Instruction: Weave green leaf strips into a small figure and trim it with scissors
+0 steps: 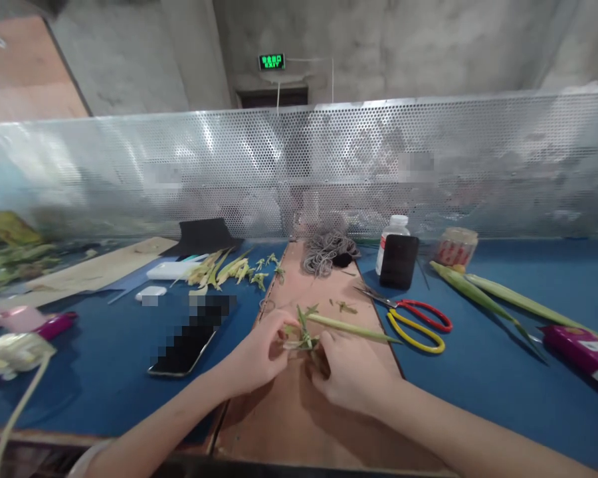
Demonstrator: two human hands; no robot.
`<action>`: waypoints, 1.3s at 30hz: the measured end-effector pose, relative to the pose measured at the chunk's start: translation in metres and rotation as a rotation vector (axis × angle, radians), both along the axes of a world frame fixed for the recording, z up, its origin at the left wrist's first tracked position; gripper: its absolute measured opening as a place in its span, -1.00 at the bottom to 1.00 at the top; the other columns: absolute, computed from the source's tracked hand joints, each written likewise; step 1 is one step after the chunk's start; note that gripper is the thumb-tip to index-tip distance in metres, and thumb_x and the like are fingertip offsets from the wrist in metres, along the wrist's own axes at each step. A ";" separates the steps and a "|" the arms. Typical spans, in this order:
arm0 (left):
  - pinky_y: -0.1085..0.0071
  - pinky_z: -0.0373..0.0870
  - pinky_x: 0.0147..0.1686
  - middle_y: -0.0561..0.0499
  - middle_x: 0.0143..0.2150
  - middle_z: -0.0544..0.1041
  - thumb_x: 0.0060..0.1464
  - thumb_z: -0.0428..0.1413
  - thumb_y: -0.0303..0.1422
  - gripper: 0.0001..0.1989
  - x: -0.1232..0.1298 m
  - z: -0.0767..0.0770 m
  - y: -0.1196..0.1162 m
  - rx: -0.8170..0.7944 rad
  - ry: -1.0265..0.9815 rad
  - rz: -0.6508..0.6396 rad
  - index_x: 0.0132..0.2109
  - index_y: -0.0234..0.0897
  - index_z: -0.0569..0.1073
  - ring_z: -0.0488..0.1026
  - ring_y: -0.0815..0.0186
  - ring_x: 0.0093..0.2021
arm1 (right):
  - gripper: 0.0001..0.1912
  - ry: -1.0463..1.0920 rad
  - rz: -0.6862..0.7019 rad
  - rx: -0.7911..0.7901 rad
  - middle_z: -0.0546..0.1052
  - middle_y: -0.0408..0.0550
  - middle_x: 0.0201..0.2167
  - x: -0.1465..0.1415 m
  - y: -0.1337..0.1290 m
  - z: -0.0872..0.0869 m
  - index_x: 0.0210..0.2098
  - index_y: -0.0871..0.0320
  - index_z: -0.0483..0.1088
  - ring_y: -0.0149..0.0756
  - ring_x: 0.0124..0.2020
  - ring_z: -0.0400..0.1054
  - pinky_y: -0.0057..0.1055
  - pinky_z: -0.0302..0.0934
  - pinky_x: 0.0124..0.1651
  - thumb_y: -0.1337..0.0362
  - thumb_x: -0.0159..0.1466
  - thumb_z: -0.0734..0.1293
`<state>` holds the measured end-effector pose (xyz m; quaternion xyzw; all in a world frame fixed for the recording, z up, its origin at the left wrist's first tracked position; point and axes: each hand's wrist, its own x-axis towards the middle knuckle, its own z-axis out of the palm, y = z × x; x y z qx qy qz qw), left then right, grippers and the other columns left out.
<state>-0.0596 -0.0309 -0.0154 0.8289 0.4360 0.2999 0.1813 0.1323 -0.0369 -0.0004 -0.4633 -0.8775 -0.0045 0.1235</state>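
Observation:
Over the brown wooden strip of the table, my left hand point(262, 352) has its fingers closed on the left side of a small green woven leaf piece point(306, 335). My right hand point(351, 372) pinches the same piece from the right, its fingertips partly hidden behind the hand. Behind my right hand, a long pale green leaf strip point(353, 326) stretches to the right. Small leaf scraps point(345, 307) lie beyond it. Scissors point(411, 322) with one red and one yellow handle rest to the right, blades pointing left.
A phone point(194, 342), a white case point(151, 293) and cut leaf pieces point(234, 271) lie left. Grey yarn point(323, 253) sits at the back centre. Rightward are a white bottle point(393, 232), a dark phone point(399, 261), a jar point(457, 247), long leaves point(483, 295) and a purple packet point(583, 355).

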 end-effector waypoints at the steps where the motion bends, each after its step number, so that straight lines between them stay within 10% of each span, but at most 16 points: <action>1: 0.32 0.20 -0.06 -0.04 -0.11 0.34 -0.10 -0.02 -0.58 -0.63 0.000 0.005 0.001 0.046 0.062 -0.058 -0.09 -0.24 0.27 0.28 0.28 -0.08 | -0.85 -0.004 -0.003 -0.006 0.46 0.00 -0.47 0.001 0.002 -0.001 -0.46 0.19 0.29 -0.23 -0.45 0.31 -0.39 -0.12 -0.49 0.24 0.11 0.18; 10: 0.25 0.13 -0.04 -0.02 -0.11 0.42 -0.15 0.15 -0.35 -0.62 0.017 0.022 0.021 0.116 0.346 -0.204 -0.10 -0.22 0.34 0.26 0.19 -0.05 | -0.86 0.190 0.105 -0.198 0.43 -0.07 -0.46 0.016 0.034 -0.010 -0.39 0.18 0.27 -0.35 -0.47 0.25 -0.48 -0.10 -0.50 0.38 0.00 0.19; 39: 0.33 0.30 -0.17 0.01 -0.32 0.55 0.09 0.02 -0.36 -0.84 0.014 0.011 0.029 0.388 0.049 -0.103 -0.31 -0.23 0.50 0.43 0.32 -0.23 | -0.76 0.662 0.120 -0.867 0.26 -0.29 -0.68 0.015 0.044 0.000 -0.43 0.17 0.22 -0.57 -0.77 0.12 -0.62 -0.05 -0.72 0.14 0.23 0.12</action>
